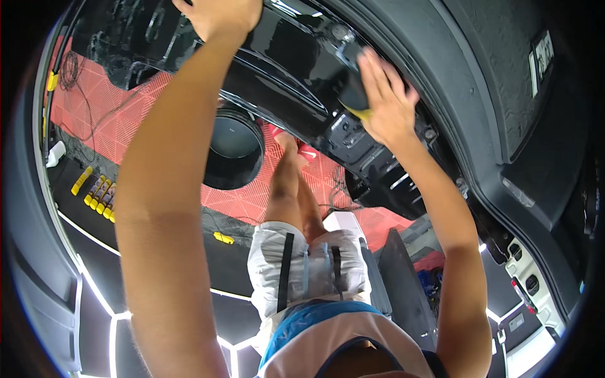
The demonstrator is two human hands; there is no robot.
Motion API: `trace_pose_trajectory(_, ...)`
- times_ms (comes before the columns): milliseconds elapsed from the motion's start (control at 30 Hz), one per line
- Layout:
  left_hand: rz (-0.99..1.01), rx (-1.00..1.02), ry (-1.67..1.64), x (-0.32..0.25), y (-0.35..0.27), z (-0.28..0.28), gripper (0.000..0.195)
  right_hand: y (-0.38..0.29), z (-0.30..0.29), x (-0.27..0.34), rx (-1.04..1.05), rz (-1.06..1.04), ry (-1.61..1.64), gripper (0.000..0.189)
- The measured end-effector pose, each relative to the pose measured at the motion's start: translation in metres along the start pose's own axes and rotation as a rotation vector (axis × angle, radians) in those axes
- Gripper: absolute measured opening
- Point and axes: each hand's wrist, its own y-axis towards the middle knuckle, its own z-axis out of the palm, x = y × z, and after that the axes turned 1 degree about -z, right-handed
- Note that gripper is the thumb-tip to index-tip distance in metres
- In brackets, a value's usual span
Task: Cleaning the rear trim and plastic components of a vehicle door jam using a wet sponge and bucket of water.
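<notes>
A glossy black vehicle body panel [293, 52] with bare recesses and streaks on its surface stretches before me. My right hand [390, 101] presses a dark hand pad with a yellow edge [355, 97] to the panel near the grey trim; fingers and pad are partly blurred. At the top edge my left hand [220, 19] lies over the panel, its fingers cut off by the frame. Whether it holds anything is hidden. My left forearm covers part of the panel and floor.
Grey vehicle trim [453, 71] curves along the right. Below the panel stands a round black container [234, 146] on red grid floor tiles [236, 203]. Loose cables [92, 118] trail at the left, near several yellow-ended cylinders [99, 193]. A dark board [401, 279] leans right of my legs.
</notes>
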Motion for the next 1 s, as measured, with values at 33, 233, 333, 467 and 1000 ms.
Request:
trace_pose_trajectory(33,-0.004,-0.012,-0.005,0.004,0.001,0.0,0.065,-0.014,0.0,-0.001,0.046,0.025,-0.028,0.091)
trace_pose_trajectory(233,-0.011,0.059,-0.036,-0.011,-0.006,-0.006,0.067,0.018,-0.004,0.005,0.053,0.009,-0.126,0.087)
trace_pose_trajectory(333,0.044,-0.108,-0.235,-0.004,-0.003,0.002,0.069,-0.026,0.002,-0.012,0.048,0.042,-0.029,0.09)
trace_pose_trajectory(467,0.013,-0.011,-0.282,-0.012,-0.002,-0.001,0.07,-0.003,-0.004,-0.007,0.092,0.061,0.001,0.095)
trace_pose_trajectory(1000,0.324,1.049,-0.014,0.293,-0.398,-0.149,0.04,-0.256,-0.065,0.047,0.031,0.397,0.819,0.052)
